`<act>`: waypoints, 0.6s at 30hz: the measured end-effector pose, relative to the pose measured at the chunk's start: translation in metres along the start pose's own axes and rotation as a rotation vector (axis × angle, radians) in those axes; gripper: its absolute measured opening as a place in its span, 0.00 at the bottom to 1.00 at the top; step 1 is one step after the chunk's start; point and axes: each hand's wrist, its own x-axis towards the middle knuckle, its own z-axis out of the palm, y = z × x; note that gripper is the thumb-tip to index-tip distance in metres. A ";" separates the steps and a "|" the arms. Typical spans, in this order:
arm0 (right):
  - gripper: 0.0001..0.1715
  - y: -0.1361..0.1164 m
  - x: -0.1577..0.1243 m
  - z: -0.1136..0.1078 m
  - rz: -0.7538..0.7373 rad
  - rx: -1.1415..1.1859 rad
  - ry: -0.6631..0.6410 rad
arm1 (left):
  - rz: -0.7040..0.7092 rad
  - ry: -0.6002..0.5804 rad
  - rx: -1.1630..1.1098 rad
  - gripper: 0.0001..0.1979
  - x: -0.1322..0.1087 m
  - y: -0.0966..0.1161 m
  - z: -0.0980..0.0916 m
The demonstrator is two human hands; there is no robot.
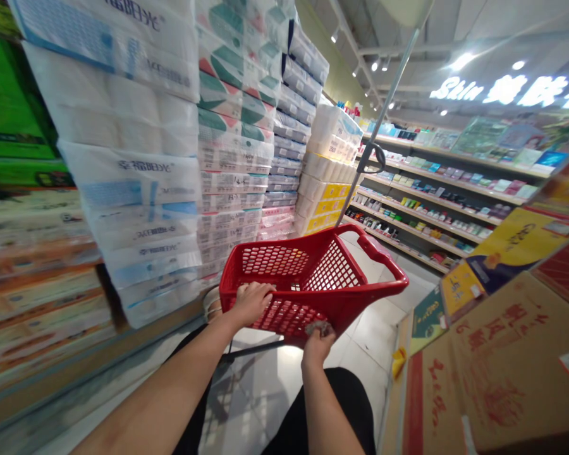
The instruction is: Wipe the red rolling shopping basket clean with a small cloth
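A red plastic shopping basket (291, 319) with slotted sides and a looped push handle (384, 262) stands tilted in front of my knees. The fingers of my left hand (252, 303) are closed over its near top rim. Lower down, my right hand (318, 347) pinches a crumpled greyish cloth (317, 327) against the slotted near side. Its fingertips are partly hidden by the cloth. A dark bar (256, 349) shows below the basket.
Tall stacks of wrapped tissue packs (146, 189) line the left. Cardboard boxes (512, 373) flank the right. A metal pole (389, 101) with a black loop rises behind the basket. Shelves of small goods (436, 183) stand farther back, above a tiled floor (370, 328).
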 end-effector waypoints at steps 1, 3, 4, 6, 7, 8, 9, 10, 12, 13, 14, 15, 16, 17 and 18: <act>0.22 -0.002 -0.001 0.001 -0.009 -0.031 0.018 | 0.005 -0.001 -0.001 0.14 0.000 0.000 0.000; 0.24 -0.006 -0.005 0.001 -0.010 -0.078 0.033 | 0.011 -0.009 0.003 0.14 0.000 0.000 -0.001; 0.25 -0.008 -0.007 0.002 -0.022 -0.101 0.028 | 0.012 -0.015 0.007 0.14 0.000 0.000 -0.001; 0.25 -0.013 -0.011 0.001 -0.078 -0.165 0.004 | 0.009 -0.023 0.014 0.14 0.000 0.000 -0.002; 0.24 -0.014 -0.014 0.000 -0.129 -0.200 -0.026 | 0.006 -0.024 0.015 0.14 0.000 0.000 -0.002; 0.23 -0.016 -0.016 0.000 -0.199 -0.232 -0.084 | 0.005 -0.023 0.014 0.14 0.000 0.000 -0.003; 0.22 -0.017 -0.019 0.000 -0.286 -0.254 -0.167 | 0.006 -0.021 0.013 0.14 0.000 0.000 -0.003; 0.21 -0.018 -0.022 0.000 -0.379 -0.262 -0.260 | 0.010 -0.020 0.011 0.14 0.000 0.000 -0.003; 0.21 -0.020 -0.026 0.001 -0.535 -0.242 -0.414 | 0.023 -0.017 0.005 0.14 0.000 -0.001 -0.002; 0.21 -0.022 -0.028 0.002 -0.583 -0.230 -0.439 | 0.028 -0.016 0.001 0.14 0.000 -0.002 -0.001; 0.20 -0.024 -0.029 0.003 -0.603 -0.217 -0.415 | 0.032 -0.014 -0.002 0.14 0.000 -0.002 -0.001; 0.19 -0.026 -0.029 0.003 -0.600 -0.204 -0.353 | 0.034 -0.011 -0.005 0.15 0.000 -0.003 0.000; 0.18 -0.030 -0.028 0.003 -0.580 -0.190 -0.275 | 0.035 -0.008 -0.007 0.15 0.000 -0.004 0.001; 0.16 -0.034 -0.027 0.003 -0.551 -0.177 -0.195 | 0.037 -0.006 -0.009 0.15 0.000 -0.004 0.001; 0.15 -0.038 -0.025 0.002 -0.516 -0.169 -0.121 | 0.041 -0.006 -0.009 0.15 0.000 -0.005 0.001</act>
